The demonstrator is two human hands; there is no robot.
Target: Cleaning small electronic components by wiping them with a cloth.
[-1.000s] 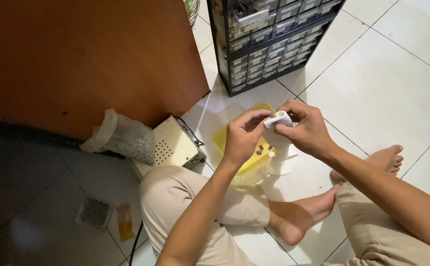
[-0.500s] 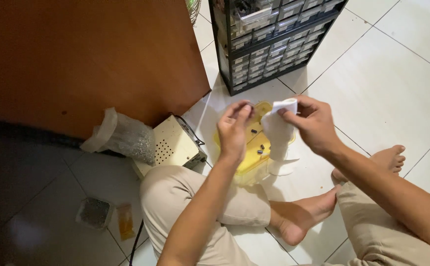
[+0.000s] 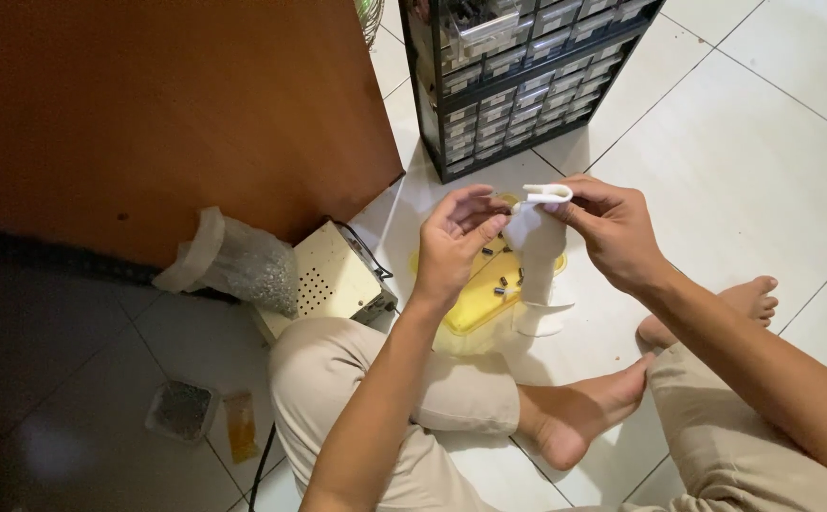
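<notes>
I count two hands at centre frame. My right hand [image 3: 613, 232] pinches the folded top of one small white plastic bag [image 3: 539, 242], thumb and fingers closed on it; the bag hangs with its long axis vertical, mouth upward, thin and soft. My left hand [image 3: 453, 248] is half curled just beside the bag, fingertips near it, gripping nothing I can make out. Below lies one yellow tray [image 3: 475, 299], smooth plastic, holding several small dark parts. Upper frame: one black drawer cabinet [image 3: 518, 76]. Left: one beige metal box [image 3: 333, 280], one clear bag [image 3: 238, 265].
</notes>
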